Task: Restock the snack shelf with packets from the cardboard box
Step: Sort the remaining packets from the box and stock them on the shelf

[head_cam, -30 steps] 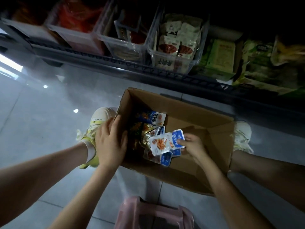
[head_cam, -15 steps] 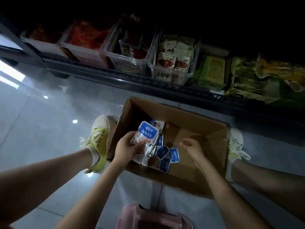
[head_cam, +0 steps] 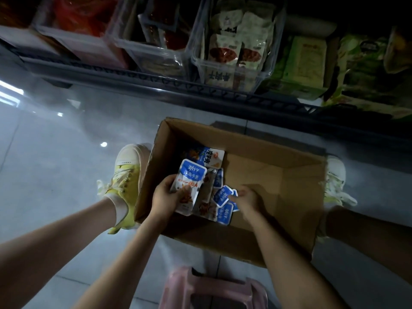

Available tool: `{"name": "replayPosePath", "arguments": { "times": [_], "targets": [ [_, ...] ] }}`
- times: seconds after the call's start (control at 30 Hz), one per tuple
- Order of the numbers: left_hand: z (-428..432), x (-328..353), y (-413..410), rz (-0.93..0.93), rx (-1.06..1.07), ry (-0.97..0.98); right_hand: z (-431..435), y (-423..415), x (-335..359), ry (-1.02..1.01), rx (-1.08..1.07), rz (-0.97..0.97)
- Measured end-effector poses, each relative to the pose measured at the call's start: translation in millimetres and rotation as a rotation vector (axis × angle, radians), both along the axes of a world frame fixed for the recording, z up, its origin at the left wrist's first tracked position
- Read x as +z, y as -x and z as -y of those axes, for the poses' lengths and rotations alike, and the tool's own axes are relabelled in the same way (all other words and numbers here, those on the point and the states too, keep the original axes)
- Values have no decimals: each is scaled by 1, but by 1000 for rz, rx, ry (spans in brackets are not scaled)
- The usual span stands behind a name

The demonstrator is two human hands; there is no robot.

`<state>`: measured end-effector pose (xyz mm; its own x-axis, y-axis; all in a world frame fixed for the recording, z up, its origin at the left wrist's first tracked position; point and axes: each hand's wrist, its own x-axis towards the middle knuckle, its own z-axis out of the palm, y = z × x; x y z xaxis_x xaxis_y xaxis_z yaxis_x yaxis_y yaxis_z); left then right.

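Stack of packets [head_cam: 189, 184] gripped in curled left hand [head_cam: 166, 198]; right hand [head_cam: 248, 200] at small packet [head_cam: 223, 195], grip indistinct. Recommend pinching edge, stacking squarely.

I see the brown cardboard box [head_cam: 278, 175] on the grey tiled floor [head_cam: 55, 175], before the dark wire shelf's [head_cam: 156, 88] front edge. Small blue-and-white foil packets [head_cam: 219, 181] lie in its left half. My left hand [head_cam: 165, 197] holds a large blue-topped packet [head_cam: 189, 181] there. My right hand [head_cam: 247, 199] is just right of them. A yellow canvas shoe [head_cam: 124, 175] stands beside the box's left wall, and a pink plastic stool [head_cam: 211, 288] is nearest me.
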<state>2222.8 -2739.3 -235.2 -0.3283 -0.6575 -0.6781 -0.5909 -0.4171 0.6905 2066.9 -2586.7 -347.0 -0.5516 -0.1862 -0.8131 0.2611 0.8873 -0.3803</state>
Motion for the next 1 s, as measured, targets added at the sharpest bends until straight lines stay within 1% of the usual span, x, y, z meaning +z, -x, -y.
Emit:
{"name": "replayPosePath", "arguments": {
  "times": [0.2,0.37,0.43,0.53,0.6,0.7,0.8,0.93,1.0],
  "targets": [
    [1,1,-1,-8,20,14,12,-10,2,38,-122,47],
    [0,5,3,-30,13,23,9,-1,20,104,-206,9],
    [-2,11,5,-58,17,30,6,6,40,152,-153,-64],
    [-6,25,9,-113,20,28,-2,23,77,206,-37,-221],
    [-9,35,11,-151,49,45,-7,35,108,268,-19,-289],
    [-10,58,16,-218,80,102,-8,51,160,377,-14,-215],
    [-7,88,19,-280,81,172,-4,55,217,468,102,-91],
    [-1,137,19,-378,5,185,4,53,282,510,276,-4],
    [-1,162,19,-439,-49,171,11,53,309,526,316,-22]
  ]
}}
